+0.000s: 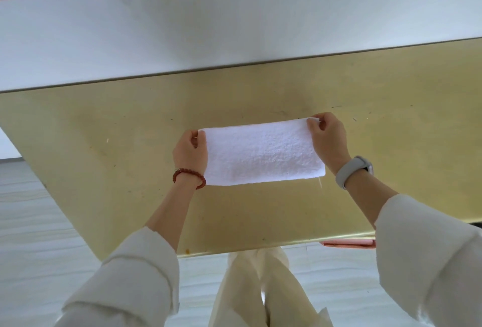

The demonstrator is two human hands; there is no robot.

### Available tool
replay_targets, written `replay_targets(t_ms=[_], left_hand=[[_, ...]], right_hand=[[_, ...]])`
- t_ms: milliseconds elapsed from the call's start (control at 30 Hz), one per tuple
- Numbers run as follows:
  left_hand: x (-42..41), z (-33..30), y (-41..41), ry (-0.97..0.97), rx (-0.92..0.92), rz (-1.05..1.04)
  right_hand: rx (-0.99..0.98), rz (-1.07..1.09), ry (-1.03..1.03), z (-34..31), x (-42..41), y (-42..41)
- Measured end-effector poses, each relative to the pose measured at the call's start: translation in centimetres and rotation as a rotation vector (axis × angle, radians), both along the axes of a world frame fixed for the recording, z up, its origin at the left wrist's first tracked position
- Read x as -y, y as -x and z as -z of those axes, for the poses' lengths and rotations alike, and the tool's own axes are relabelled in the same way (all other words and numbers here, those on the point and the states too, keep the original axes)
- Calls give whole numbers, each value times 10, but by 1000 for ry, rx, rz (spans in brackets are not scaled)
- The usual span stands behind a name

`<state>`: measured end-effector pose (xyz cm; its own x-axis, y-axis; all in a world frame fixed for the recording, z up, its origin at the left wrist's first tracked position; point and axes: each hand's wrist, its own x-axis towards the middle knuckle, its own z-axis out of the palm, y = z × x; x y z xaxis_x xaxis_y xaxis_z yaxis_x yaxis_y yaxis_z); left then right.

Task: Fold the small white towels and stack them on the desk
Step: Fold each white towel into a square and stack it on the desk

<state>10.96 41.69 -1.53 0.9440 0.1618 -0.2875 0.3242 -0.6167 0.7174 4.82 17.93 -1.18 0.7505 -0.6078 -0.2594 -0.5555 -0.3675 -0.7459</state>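
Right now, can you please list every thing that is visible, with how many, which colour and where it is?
towel: one, white, folded long, on the desk centre, far corners held by both hands
desk: one, yellow-gold top, against the wall
wall: white, behind the desk
pink object: one, under the desk's near edge, right; unclear what
bracelet: one, red beads, left wrist
watch: one, white band, right wrist
left hand: pinches far left corner
right hand: pinches far right corner

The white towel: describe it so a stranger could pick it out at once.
Start at the yellow desk that runs along the white wall. Near its middle lies the white towel, a fluffy rectangle, its far corners pinched by the left hand and right hand. It is the only cloth on the desk.
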Motion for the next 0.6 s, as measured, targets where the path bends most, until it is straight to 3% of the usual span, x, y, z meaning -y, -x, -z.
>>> replay_targets(t_ms=[600], left_hand=[[7, 4, -12, -115, -86, -9]], right_hand=[[-112, -21, 116, 13, -1, -13]])
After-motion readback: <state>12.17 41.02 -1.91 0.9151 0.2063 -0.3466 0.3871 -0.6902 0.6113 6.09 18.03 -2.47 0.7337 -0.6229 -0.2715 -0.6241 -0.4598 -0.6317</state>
